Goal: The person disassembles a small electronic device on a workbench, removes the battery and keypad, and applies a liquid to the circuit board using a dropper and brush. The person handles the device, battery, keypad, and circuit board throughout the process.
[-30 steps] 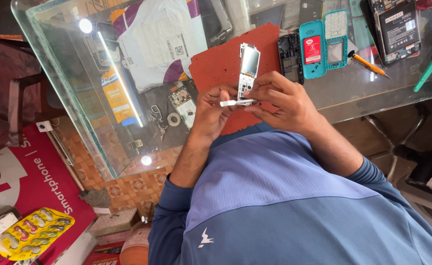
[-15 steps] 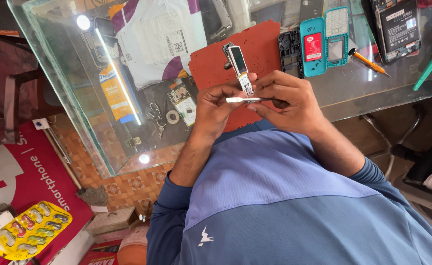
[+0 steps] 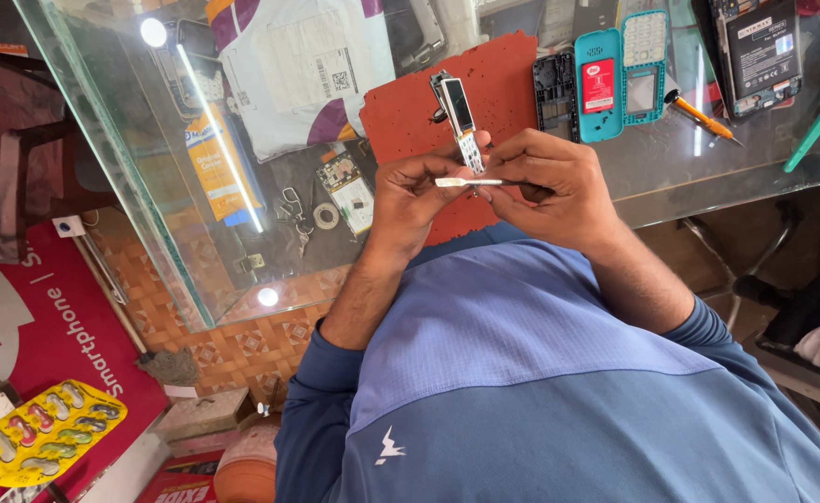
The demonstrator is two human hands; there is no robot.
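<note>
left hand (image 3: 410, 200) and right hand (image 3: 550, 186) are meeting at upper centre of frame; fingers of both are pinching a thin flat silver metal tool (image 3: 468, 183), steadying its edge against the slim stripped phone board (image 3: 461, 121), over the red work mat (image 3: 410, 116) on the glass tabletop (image 3: 671, 177).

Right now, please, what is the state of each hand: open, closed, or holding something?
Left hand: closed on the phone board and the flat metal tool.
Right hand: closed, pinching the same tool.

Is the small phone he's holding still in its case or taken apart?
Taken apart. The phone board in both hands is bare, and its teal shells lie separate on the glass table.
</note>
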